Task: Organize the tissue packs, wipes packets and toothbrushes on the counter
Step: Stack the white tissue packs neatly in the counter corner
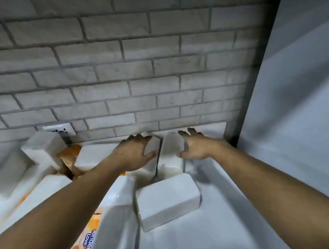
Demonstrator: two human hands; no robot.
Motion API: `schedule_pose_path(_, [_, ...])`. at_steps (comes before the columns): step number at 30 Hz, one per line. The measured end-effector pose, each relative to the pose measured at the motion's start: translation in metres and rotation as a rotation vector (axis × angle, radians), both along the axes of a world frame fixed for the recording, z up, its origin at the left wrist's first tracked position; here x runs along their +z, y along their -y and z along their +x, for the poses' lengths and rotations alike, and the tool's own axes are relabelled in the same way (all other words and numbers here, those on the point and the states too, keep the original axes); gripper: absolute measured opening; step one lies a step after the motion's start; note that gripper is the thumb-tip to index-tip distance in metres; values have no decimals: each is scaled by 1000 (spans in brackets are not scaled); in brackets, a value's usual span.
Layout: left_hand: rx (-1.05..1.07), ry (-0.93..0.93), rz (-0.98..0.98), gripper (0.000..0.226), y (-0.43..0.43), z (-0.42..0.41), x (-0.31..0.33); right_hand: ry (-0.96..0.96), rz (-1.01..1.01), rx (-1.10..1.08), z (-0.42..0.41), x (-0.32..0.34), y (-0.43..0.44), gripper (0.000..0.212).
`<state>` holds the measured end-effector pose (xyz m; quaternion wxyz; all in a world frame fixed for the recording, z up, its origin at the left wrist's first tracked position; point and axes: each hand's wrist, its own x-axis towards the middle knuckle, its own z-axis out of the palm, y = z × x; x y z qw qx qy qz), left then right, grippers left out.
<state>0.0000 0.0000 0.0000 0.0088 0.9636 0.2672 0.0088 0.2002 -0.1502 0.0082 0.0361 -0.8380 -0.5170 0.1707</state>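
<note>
Hands on two upright packs at the brick wall (155,66).
I see my left hand (136,153) and right hand (194,147) spread open, each flat against a tissue pack (171,147); another pack (168,200) lies nearer.

Both bare forearms reach forward. The left hand (136,154) and right hand (193,146) face each other, fingers spread wide.

White brick wall (117,69), grey side panel (303,95)

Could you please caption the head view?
Left hand and right hand press two white tissue packs against brick wall.
</note>
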Motion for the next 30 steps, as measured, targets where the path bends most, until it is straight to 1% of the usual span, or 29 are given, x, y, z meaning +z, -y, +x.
schedule_pose_path(3, [103,15,-126,73,0,22,-25,-65,-19,-21,12,-19,-9,94])
schedule_pose_path(4, [135,6,-183,74,1,29,-35,-109,-42,-28,16,-28,-13,93])
schedule_pose_path(8, [237,41,-334,71,-1,57,-66,-294,-2,-113,24,-54,-31,85])
schedule_pose_path(12, [289,54,-469,61,-4,74,-82,-379,32,-237,28,-80,-49,86])
schedule_pose_path(15, [289,58,-528,53,-8,85,-89,-480,57,-321,30,-94,-62,86])
schedule_pose_path(18, [275,34,-532,46,-10,94,-92,-584,94,-387,31,-105,-68,82])
schedule_pose_path(21, [285,86,-570,43,-8,99,-93,-703,139,-442,34,-113,-66,88])
schedule_pose_path(24, [266,208,-677,44,-4,101,-93,-893,213,-545,43,-114,-59,94])
schedule_pose_path(26, [234,280,-751,39,-1,104,-93,-966,244,-587,51,-116,-56,107])
schedule_pose_path(28, [185,297,-797,31,3,107,-90,-922,225,-602,56,-118,-54,133])
schedule_pose_path(29, [163,300,-825,28,4,108,-90,-873,207,-599,58,-120,-53,143])
schedule_pose_path(30, [148,311,-865,30,5,110,-90,-825,193,-587,60,-121,-51,145])
